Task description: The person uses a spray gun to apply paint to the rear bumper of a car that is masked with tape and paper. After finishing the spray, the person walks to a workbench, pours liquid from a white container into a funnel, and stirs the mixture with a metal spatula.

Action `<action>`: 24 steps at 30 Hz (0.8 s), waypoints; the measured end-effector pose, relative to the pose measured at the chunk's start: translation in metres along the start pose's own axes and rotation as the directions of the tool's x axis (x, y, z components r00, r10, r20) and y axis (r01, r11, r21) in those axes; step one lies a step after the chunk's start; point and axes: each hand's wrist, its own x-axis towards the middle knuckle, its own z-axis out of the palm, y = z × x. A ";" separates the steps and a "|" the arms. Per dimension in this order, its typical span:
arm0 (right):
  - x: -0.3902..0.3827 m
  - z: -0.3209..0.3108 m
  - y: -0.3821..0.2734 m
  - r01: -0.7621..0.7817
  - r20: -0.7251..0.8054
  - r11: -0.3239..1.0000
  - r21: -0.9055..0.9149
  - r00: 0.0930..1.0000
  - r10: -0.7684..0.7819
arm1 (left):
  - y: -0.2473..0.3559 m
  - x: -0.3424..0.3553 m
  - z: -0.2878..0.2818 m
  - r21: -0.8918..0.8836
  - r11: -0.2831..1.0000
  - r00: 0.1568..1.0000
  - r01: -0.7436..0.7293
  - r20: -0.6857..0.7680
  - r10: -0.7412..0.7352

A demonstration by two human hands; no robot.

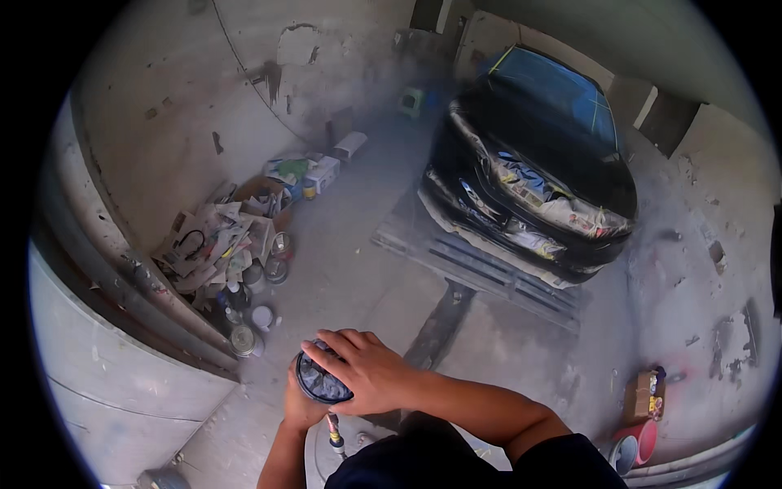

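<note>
Both my hands are at a round, dark-rimmed spray gun cup (322, 381) with a grey, crumpled-looking top, held in front of my body. My left hand (300, 403) is closed round its left side, mostly hidden by the cup. My right hand (371, 375) lies over the top and right side, fingers bent across the rim. Just below hangs a hose coupling (336, 436) with a metal fitting. The gun body under the cup is hidden by my hands.
Ahead to the right stands a black car (529, 155), its windscreen and front openings masked, above a metal floor grating (481, 269). Paper scraps (216, 244) and cans (243, 338) line the left wall. A cardboard box (643, 395) and red bucket (646, 440) stand at right.
</note>
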 end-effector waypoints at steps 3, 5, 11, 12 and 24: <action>0.001 0.001 0.011 -0.211 0.003 0.977 0.007 0.977 0.211 | -0.008 0.021 0.007 0.053 0.998 1.000 -0.020 -0.010 0.020; 0.007 0.004 0.020 -0.236 -0.052 0.972 0.014 0.970 0.236 | -0.011 0.037 0.010 -0.011 1.000 0.999 0.016 0.038 -0.015; 0.013 0.001 0.114 -0.132 -0.106 0.956 0.262 0.981 0.165 | -0.030 0.107 0.022 0.093 0.985 0.990 0.142 -0.040 -0.139; 0.011 0.004 0.139 -0.133 -0.109 0.940 0.314 0.979 0.175 | -0.037 0.124 0.019 0.142 0.987 0.997 0.071 -0.040 -0.066; -0.163 0.146 0.486 -0.863 0.516 0.442 0.244 0.502 0.695 | -0.098 0.373 -0.014 0.107 0.984 0.990 0.139 -0.041 -0.135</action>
